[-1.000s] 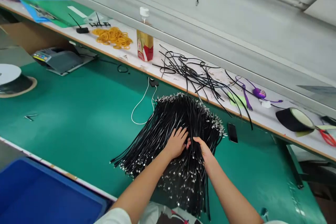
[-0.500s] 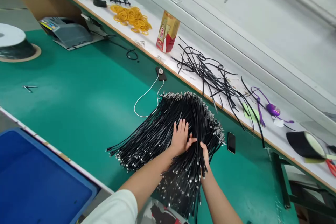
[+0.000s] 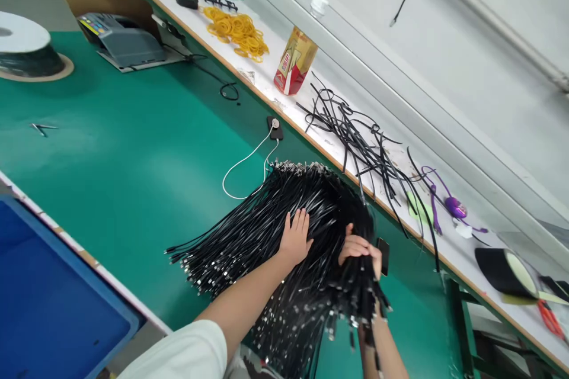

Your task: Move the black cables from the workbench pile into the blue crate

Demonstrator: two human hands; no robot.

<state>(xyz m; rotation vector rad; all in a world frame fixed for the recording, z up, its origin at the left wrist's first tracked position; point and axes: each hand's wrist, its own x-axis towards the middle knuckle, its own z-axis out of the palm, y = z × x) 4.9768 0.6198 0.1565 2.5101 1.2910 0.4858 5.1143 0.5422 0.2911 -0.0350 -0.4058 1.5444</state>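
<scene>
A large fanned pile of black cables (image 3: 249,219) with small metal ends lies on the green table. My left hand (image 3: 296,241) rests flat on top of the pile with its fingers spread. To its right, my right hand (image 3: 361,251) is wrapped round a thick bunch of black cables (image 3: 362,290), whose ends hang toward me. Part of my right wrist is hidden behind that bunch. A white cord (image 3: 235,167) runs from a small black device (image 3: 274,128) beside the pile's far edge.
A blue bin (image 3: 57,290) is at lower left. The raised shelf (image 3: 284,109) holds yellow rubber bands (image 3: 240,32), a red-gold carton (image 3: 296,61) and loose black strips (image 3: 355,130). A phone (image 3: 383,256) lies behind my right hand; a spool (image 3: 26,47) sits far left.
My right hand has moved right with a bunch of cables gathered in it, away from my left hand. My left hand has shifted slightly left and down. The camera view has shifted a little.
</scene>
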